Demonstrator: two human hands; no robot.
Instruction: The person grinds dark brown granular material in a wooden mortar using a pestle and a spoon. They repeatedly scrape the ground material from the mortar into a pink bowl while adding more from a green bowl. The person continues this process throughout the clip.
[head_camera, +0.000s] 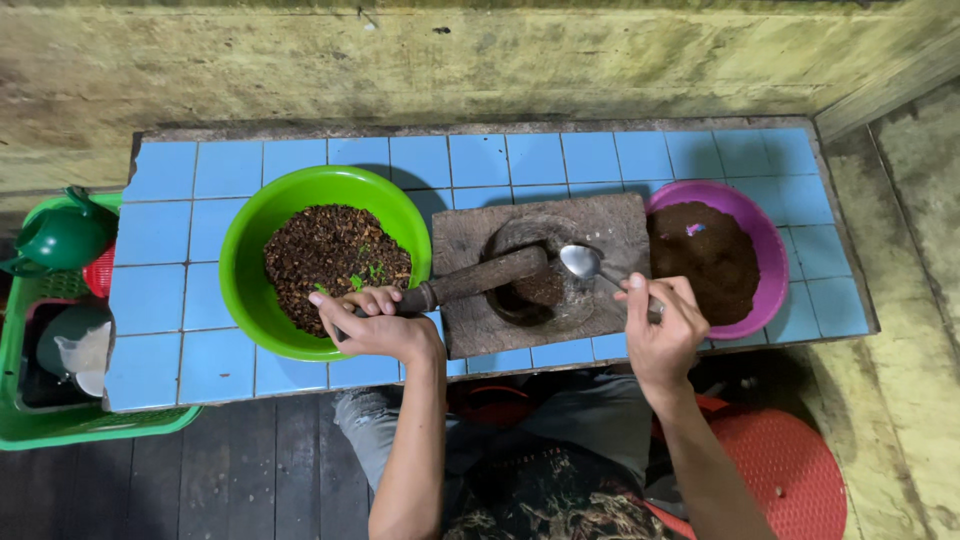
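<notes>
My left hand grips the handle of a wooden pestle whose far end rests in the hollow of a dark stone mortar slab. A small heap of brown ground matter lies in that hollow. My right hand holds a metal spoon, its bowl hovering over the mortar's right side. A green bowl of coarse dark brown bits with a few green flecks sits to the left. A purple bowl of fine brown powder stands to the right.
All of this rests on a blue-tiled counter against a worn yellowish wall. A green crate with a green kettle and cups stands at the left. A red plastic stool is under my right arm.
</notes>
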